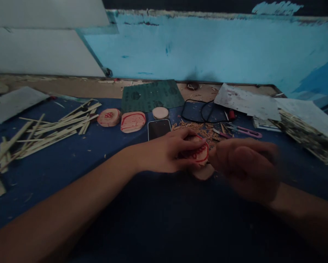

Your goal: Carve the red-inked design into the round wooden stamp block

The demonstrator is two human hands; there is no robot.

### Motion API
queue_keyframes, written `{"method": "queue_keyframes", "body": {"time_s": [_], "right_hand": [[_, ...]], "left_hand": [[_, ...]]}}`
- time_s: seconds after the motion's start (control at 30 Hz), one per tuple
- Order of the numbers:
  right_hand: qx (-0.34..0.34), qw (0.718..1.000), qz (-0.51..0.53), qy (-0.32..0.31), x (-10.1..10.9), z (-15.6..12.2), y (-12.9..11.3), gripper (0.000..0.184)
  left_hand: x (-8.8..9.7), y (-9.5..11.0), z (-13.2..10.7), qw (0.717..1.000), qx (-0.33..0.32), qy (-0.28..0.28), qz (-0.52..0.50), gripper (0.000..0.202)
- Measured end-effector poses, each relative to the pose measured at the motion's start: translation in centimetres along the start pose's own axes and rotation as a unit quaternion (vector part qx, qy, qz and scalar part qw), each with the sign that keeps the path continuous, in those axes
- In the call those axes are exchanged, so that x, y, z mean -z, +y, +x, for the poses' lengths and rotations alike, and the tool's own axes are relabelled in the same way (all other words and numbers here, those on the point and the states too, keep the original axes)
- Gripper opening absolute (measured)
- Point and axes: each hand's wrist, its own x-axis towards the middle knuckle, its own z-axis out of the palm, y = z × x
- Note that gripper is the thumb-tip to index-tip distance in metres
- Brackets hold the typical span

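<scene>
Left hand (168, 151): closing its fingers over a wood slice, pressing it down on the tabletop (71, 160).
Wood slice (201, 154): lying between both hands, red-marked; probably light, stiff; best gripped by its edges.
Right hand (244, 170): blurring beside the slice; grip unclear.

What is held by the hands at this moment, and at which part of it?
The left hand holds a wooden slice with red marks by its left edge, fingers over the top. The right hand is blurred at the slice's right side; its grip cannot be told.
</scene>
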Motion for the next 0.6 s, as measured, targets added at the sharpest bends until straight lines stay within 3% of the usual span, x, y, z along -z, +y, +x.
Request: {"method": "queue_keyframes", "body": {"time_s": [0.2, 0.37, 0.47, 0.6], "right_hand": [[-0.059, 0.995, 0.075, 0.02, -0.4, 2.1, 0.3, 0.054], [-0.117, 0.974, 0.192, 0.03, 1.0, 4.6, 0.2, 0.057], [-0.145, 0.98, 0.138, -0.003, 2.2, 4.9, -0.2, 0.053], [-0.107, 0.987, -0.106, -0.063, 3.3, 4.3, -1.9, 0.038]], "left_hand": [[0.0, -0.1, -0.2, 1.0, 0.002, -0.026, -0.017, 0.038], [-0.6, -0.8, -0.9, 1.0, 0.002, -0.004, 0.009, 0.062], [-0.9, -1.0, -1.2, 0.999, 0.006, 0.011, 0.029, 0.067], [-1.3, -0.8, -1.2, 0.999, -0.003, 0.035, 0.017, 0.066]]}}
